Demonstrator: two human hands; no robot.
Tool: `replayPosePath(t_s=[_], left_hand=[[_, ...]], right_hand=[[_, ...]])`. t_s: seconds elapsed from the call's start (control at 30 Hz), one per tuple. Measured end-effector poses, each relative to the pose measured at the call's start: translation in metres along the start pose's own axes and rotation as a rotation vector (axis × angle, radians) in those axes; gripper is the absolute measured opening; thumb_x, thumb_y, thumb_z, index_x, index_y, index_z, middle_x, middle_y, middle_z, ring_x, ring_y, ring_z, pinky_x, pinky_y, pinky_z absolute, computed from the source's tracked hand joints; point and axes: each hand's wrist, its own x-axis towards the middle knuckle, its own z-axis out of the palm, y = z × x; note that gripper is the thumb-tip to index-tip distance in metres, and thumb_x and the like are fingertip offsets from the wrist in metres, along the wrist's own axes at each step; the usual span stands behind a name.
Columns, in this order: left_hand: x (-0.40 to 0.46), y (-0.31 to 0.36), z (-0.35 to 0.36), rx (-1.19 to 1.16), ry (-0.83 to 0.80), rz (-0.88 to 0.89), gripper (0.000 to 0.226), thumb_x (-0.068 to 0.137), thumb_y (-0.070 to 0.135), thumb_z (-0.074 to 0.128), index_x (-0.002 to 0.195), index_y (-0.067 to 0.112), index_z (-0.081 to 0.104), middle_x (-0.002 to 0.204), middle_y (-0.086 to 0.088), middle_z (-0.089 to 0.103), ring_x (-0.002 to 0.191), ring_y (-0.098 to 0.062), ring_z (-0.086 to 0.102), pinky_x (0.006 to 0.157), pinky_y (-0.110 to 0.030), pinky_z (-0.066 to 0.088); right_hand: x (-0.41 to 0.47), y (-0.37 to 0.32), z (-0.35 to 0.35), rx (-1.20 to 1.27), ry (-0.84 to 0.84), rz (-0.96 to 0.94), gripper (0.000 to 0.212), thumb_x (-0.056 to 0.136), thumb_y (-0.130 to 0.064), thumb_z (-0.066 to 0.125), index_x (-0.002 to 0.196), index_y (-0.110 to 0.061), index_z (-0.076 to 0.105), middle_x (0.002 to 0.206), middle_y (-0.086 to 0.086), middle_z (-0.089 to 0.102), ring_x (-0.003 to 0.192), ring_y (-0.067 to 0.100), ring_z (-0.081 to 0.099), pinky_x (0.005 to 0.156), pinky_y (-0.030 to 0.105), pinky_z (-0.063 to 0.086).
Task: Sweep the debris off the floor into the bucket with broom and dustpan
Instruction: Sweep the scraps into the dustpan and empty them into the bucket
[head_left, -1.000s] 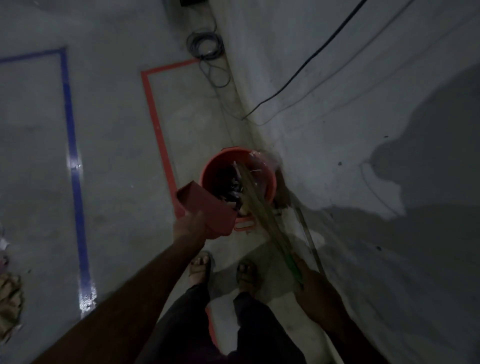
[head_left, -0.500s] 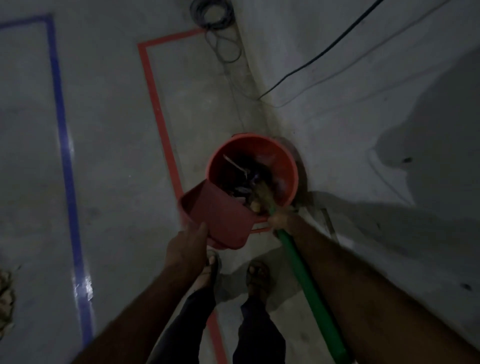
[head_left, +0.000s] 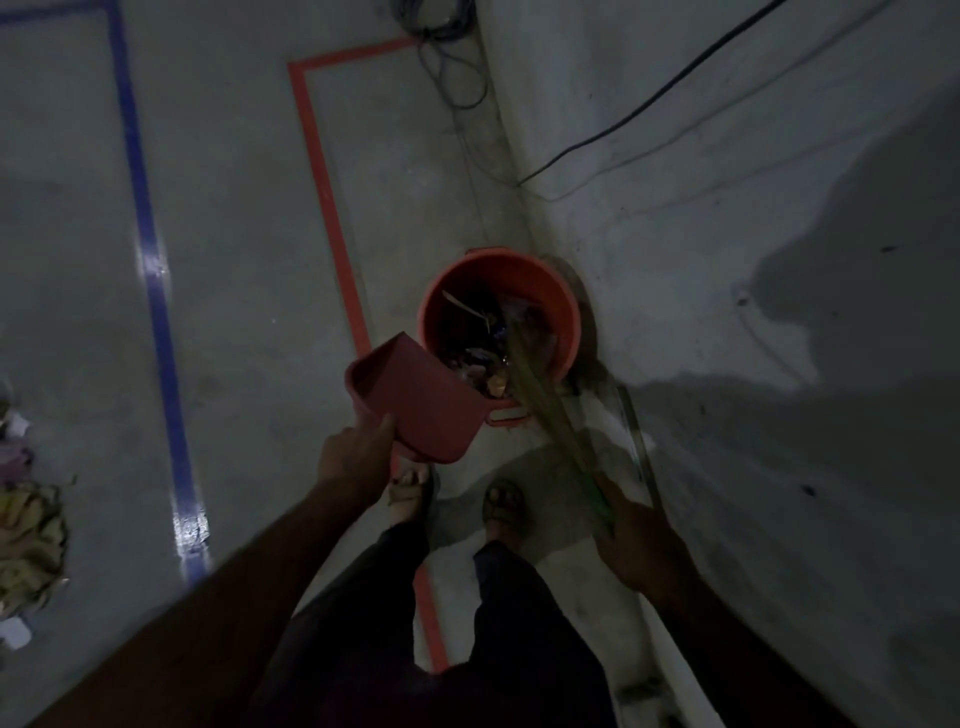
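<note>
Left hand (head_left: 358, 457) grips dustpan (head_left: 415, 410), right hand (head_left: 631, 540) grips broom (head_left: 540, 395); tip the pan's lip toward 1 o'clock over the bucket (head_left: 566, 312).

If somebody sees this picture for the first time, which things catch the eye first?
First the orange bucket by the wall, with rubbish inside. The left hand holds a red dustpan tipped at its rim, while the right hand holds a broom whose bristles reach into it. Blue tape crosses the floor on the left.
</note>
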Motion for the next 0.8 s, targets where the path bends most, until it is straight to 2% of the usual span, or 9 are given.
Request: replayPosePath(t_s=[0.1,0.2,0.3,0.37,0.47,0.57,0.67,0.73,0.8], left_hand=[[-0.022,0.002,0.002,-0.046,0.082,-0.026,0.043,0.098,0.020,0.051,0.139,0.019,0.036,0.133,-0.015,0.046,0.092,-0.034,0.063,0.065,-0.038,0.039],[-0.055,0.008,-0.004,-0.121,0.154,-0.085,0.039,0.099,0.020,0.050,0.136,0.017,0.039,0.129,-0.015,0.047,0.088,-0.036,0.062,0.064,-0.038,0.037],[-0.090,0.011,-0.009,-0.201,0.219,-0.159,0.037,0.098,0.020,0.050,0.134,0.017,0.041,0.124,-0.016,0.049,0.083,-0.038,0.061,0.062,-0.039,0.041],[-0.114,0.010,-0.013,-0.252,0.277,-0.222,0.035,0.099,0.021,0.048,0.134,0.018,0.043,0.121,-0.015,0.050,0.083,-0.038,0.061,0.063,-0.041,0.045],[-0.149,0.001,-0.017,-0.329,0.346,-0.301,0.032,0.101,0.023,0.044,0.134,0.021,0.042,0.116,-0.012,0.049,0.085,-0.037,0.060,0.067,-0.042,0.049],[-0.183,-0.014,-0.017,-0.369,0.426,-0.388,0.032,0.102,0.023,0.042,0.134,0.022,0.042,0.114,-0.010,0.049,0.083,-0.033,0.058,0.064,-0.040,0.045],[-0.214,-0.034,-0.012,-0.419,0.496,-0.482,0.035,0.099,0.020,0.043,0.134,0.021,0.043,0.114,-0.012,0.048,0.081,-0.035,0.057,0.062,-0.039,0.039],[-0.235,-0.050,-0.005,-0.459,0.536,-0.525,0.039,0.097,0.018,0.042,0.136,0.019,0.043,0.116,-0.015,0.048,0.081,-0.037,0.056,0.061,-0.040,0.039],[-0.257,-0.067,0.007,-0.487,0.583,-0.586,0.039,0.097,0.017,0.043,0.136,0.019,0.042,0.118,-0.015,0.048,0.082,-0.035,0.056,0.060,-0.039,0.039]], right_hand=[[-0.040,0.003,0.003,0.074,0.082,-0.076,0.061,0.096,-0.036,0.047,0.155,-0.025,0.030,0.092,-0.004,0.064,0.075,0.008,0.058,0.063,0.020,0.045],[-0.068,-0.009,-0.006,0.071,0.127,-0.127,0.064,0.098,-0.034,0.052,0.156,-0.033,0.026,0.114,0.004,0.064,0.092,0.017,0.062,0.072,0.023,0.044],[-0.079,-0.022,-0.012,0.093,0.218,-0.319,0.072,0.098,-0.030,0.055,0.157,-0.040,0.016,0.128,0.010,0.060,0.110,0.026,0.061,0.080,0.030,0.049],[-0.085,-0.033,-0.020,0.050,0.243,-0.424,0.075,0.096,-0.029,0.055,0.156,-0.044,0.013,0.112,0.005,0.064,0.092,0.020,0.062,0.066,0.027,0.045],[-0.090,-0.047,-0.030,-0.011,0.270,-0.545,0.077,0.091,-0.031,0.056,0.156,-0.042,0.015,0.091,0.003,0.066,0.072,0.017,0.060,0.057,0.025,0.041],[-0.097,-0.068,-0.035,-0.038,0.276,-0.639,0.072,0.091,-0.034,0.055,0.155,-0.040,0.021,0.115,0.005,0.066,0.086,0.020,0.065,0.064,0.030,0.052],[-0.101,-0.102,-0.035,-0.044,0.335,-0.809,0.066,0.093,-0.034,0.051,0.155,-0.033,0.028,0.114,0.007,0.066,0.083,0.021,0.064,0.064,0.030,0.052],[-0.102,-0.128,-0.032,-0.122,0.359,-0.890,0.066,0.096,-0.041,0.045,0.157,-0.039,0.019,0.124,0.005,0.062,0.085,0.021,0.064,0.066,0.033,0.056],[-0.103,-0.153,-0.022,-0.160,0.347,-0.938,0.070,0.098,-0.044,0.048,0.157,-0.044,0.010,0.119,0.005,0.060,0.081,0.020,0.061,0.061,0.038,0.056]])
